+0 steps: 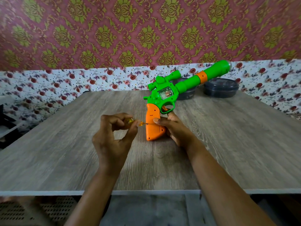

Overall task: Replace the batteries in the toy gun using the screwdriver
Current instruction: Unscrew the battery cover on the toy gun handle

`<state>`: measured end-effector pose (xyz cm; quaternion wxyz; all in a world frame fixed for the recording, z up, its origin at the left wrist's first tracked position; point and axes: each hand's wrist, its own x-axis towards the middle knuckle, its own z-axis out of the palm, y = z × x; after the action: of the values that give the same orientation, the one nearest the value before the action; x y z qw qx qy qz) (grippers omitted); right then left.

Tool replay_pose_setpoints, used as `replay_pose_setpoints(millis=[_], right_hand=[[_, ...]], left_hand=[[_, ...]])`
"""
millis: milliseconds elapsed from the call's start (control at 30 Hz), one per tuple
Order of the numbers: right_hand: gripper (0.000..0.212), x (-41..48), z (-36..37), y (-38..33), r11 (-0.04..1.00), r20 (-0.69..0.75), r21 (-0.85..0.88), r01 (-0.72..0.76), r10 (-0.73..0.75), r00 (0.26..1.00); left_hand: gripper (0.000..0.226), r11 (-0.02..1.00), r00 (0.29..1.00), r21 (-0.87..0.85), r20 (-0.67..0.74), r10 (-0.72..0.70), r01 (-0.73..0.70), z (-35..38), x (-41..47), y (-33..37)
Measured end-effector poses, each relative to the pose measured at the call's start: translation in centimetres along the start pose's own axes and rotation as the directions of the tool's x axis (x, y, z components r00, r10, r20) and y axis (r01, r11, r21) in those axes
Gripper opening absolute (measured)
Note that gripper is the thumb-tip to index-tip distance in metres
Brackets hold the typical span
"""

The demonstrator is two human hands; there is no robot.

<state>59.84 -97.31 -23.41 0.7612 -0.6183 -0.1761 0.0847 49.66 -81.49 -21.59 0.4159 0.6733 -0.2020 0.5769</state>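
Note:
A green toy gun (175, 88) with an orange grip (153, 126) stands on its grip's butt on the wooden table (65, 152), barrel pointing up and to the far right. My right hand (172, 128) clasps the grip from the right, thumb across its face. My left hand (114, 132) pinches a small screwdriver (140, 123) with a yellow-orange handle. Its thin metal tip touches the left side of the orange grip. Most of the screwdriver's handle is hidden in my fingers.
Two dark round lidded containers stand at the table's far right: one (220, 88) in plain view, another (185, 93) partly behind the gun. A floral-papered wall rises just behind the table. The table's near edge (48, 192) runs across the bottom.

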Motion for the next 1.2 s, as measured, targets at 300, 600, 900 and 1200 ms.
replay_pose_setpoints(millis=[300, 600, 900, 1200], right_hand=[[0.053, 0.15, -0.02, -0.06, 1.0, -0.01, -0.004, -0.019, 0.019, 1.0], [0.056, 0.13, -0.09, 0.13, 1.0, -0.005, 0.008, 0.003, -0.003, 1.0], [0.06, 0.23, -0.05, 0.21, 1.0, 0.005, 0.015, 0.006, -0.006, 1.0], [0.054, 0.27, -0.15, 0.13, 1.0, 0.005, 0.017, 0.007, -0.008, 1.0]], left_hand=[[0.026, 0.991, 0.995, 0.121, 0.092, 0.046, -0.057, -0.04, 0.23, -0.23], [0.024, 0.991, 0.994, 0.119, 0.1, 0.047, -0.059, -0.1, 0.06, -0.28], [0.019, 0.995, 0.993, 0.095, 0.12, -0.019, 0.008, -0.03, 0.02, -0.29], [0.031, 0.997, 0.992, 0.07, 0.124, 0.004, -0.013, -0.08, -0.08, -0.54]])
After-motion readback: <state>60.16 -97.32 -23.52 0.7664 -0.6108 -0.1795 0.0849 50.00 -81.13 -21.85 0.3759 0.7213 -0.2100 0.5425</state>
